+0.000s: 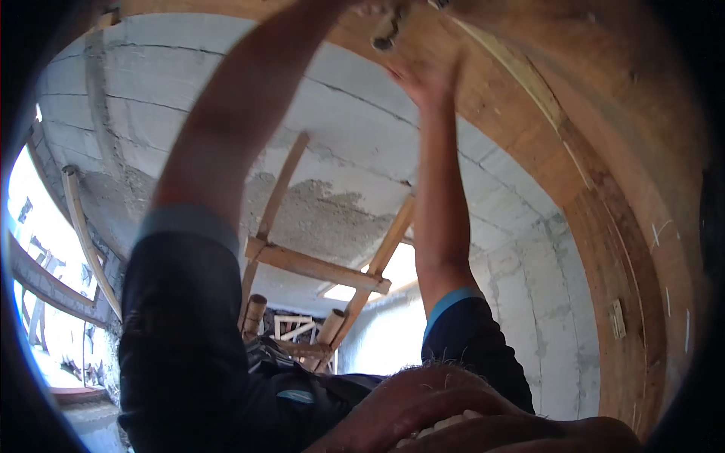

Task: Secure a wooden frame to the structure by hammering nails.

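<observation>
Both arms are raised towards a brown wooden panel (498, 96) that curves across the top and right of the view. My left hand (369, 8) is mostly cut off by the top edge; only blurred fingers show. Close beside them is a short cylindrical piece with a dark end (388, 31), perhaps a hammer head. Whether the hand grips it cannot be made out. My right hand (425, 79) reaches up with its palm against or just beside the panel. Its fingers are extended and partly blurred, and no object shows in it.
A light strip (510, 56) runs along the panel. Nailed timber pieces with a crosspiece (317, 266) stand beyond my arms, near round log ends (333, 325). Further off is a grey block wall (351, 107). A curved pole (85, 226) stands by a bright opening at left.
</observation>
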Demonstrator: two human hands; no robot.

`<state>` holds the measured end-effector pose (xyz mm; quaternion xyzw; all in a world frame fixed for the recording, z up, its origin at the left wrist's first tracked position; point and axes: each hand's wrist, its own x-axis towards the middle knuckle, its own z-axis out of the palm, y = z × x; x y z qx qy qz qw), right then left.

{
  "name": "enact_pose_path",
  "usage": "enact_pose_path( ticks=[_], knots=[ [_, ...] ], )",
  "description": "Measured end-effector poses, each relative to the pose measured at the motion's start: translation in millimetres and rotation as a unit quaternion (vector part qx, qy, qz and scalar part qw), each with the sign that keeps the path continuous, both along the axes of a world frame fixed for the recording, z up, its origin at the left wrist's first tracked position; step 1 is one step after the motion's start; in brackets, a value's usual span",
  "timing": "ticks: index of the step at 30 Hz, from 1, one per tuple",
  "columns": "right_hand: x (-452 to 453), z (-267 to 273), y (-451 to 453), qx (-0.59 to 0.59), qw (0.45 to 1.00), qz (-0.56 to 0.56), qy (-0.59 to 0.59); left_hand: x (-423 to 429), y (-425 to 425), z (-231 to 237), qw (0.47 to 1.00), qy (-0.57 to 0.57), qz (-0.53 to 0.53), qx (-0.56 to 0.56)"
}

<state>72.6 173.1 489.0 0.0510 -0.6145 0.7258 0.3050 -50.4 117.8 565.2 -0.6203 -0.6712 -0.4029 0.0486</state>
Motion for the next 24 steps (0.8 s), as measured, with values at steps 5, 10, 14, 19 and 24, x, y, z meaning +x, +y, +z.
enact_pose_path(
  ticks=[5, 10, 14, 19, 24],
  knots=[
    [16, 2, -38, -0.021, 0.999, -0.004, 0.048, -1, 1, -8, 1.0, 0.021, 0.005, -0.003],
    [13, 17, -40, -0.075, 0.997, -0.034, 0.011, 1, 7, -6, 0.998, 0.059, 0.026, -0.009],
    [9, 16, -12, 0.051, 0.995, -0.025, -0.083, -8, -12, -34, 0.932, 0.335, 0.138, -0.012],
    [2, -6, -2, 0.133, 0.947, -0.267, -0.12, -31, -66, -214, 0.946, -0.065, 0.267, 0.174],
    [-1, -17, 2, 0.175, 0.929, -0.316, -0.081, 8, -91, -422, 0.935, -0.221, 0.273, -0.04]
  ],
)
